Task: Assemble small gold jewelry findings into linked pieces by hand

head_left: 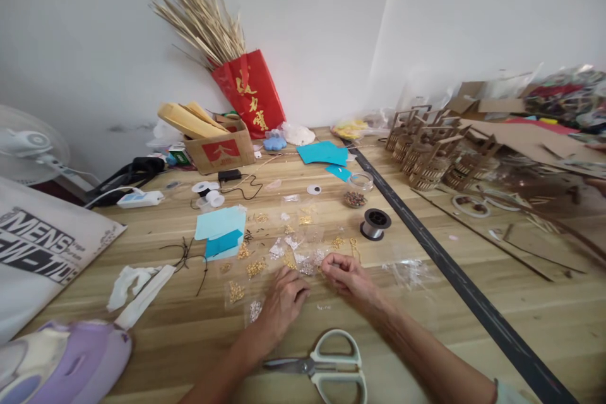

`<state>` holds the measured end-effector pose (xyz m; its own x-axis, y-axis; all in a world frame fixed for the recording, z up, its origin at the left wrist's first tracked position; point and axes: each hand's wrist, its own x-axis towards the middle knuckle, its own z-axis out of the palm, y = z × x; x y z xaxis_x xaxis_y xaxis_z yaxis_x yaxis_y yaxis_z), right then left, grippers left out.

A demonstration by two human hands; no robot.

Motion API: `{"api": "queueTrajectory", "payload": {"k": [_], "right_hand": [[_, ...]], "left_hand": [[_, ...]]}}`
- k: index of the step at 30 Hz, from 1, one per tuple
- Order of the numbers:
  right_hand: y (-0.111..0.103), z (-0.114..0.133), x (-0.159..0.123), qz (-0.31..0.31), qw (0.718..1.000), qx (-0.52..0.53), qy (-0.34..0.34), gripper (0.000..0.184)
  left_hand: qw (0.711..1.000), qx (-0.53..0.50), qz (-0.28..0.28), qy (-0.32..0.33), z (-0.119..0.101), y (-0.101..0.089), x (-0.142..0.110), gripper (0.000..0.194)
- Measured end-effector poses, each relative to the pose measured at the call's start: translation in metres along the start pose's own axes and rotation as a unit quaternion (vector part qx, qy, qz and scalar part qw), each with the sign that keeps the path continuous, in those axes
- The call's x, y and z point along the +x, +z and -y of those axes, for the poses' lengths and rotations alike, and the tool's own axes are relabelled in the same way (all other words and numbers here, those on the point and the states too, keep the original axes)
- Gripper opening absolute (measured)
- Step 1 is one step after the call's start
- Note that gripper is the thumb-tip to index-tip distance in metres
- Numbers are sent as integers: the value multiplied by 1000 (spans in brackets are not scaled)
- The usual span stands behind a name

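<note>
My right hand (346,276) is closed in a pinch just right of a heap of small silver pieces (310,262); what sits between its fingertips is too small to name. Beside it, my left hand (285,295) rests low over the table with curled fingers, and anything in them is hidden. Small bags of gold beads (256,267) lie to the left of that hand, with more gold beads (236,291) nearer me. A gold-coloured chain (354,247) lies beyond my right hand. Closest to me are scissors (326,366) with pale handles, lying flat below both hands.
A spool of wire (375,225) stands right of the beads, near a dish of mixed beads (355,199). Blue sheets (220,230) lie left. A dark strip (426,249) crosses the wooden table. Small wooden baskets (428,151) stand at the right, a purple appliance (80,360) front left.
</note>
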<state>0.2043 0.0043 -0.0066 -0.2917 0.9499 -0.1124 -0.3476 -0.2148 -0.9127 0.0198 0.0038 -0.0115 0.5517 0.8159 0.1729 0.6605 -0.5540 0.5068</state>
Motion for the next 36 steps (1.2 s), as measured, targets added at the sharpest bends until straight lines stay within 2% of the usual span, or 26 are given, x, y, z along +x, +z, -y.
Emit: {"api": "queueTrajectory", "payload": {"k": [3, 7, 11, 13, 17, 23, 26, 36], "right_hand": [[0, 0, 0, -3, 1000, -17, 0, 31], [0, -1, -1, 1, 1000, -22, -3, 31], [2, -3, -1, 10, 1000, -14, -5, 30], [3, -4, -2, 16, 1000, -13, -5, 30], [4, -6, -2, 26, 999, -29, -11, 30], [4, -8, -4, 43, 996, -72, -19, 29], [6, -5, -6, 39, 992, -119, -26, 31], [15, 5, -10, 35, 972, -224, -53, 35]], "left_hand": [[1000, -1, -9, 2, 2, 1, 1, 14], [998, -29, -57, -24, 1, -6, 3, 16], [985, -131, -91, -70, -7, -19, 5, 14], [967, -214, -73, -114, -13, -23, 5, 15], [906, -379, -35, -188, -20, -21, 5, 19], [831, -498, -59, -239, -18, -11, 7, 17], [815, -518, -70, -251, -19, -8, 6, 17], [789, -559, -90, -238, -21, -5, 0, 18]]}}
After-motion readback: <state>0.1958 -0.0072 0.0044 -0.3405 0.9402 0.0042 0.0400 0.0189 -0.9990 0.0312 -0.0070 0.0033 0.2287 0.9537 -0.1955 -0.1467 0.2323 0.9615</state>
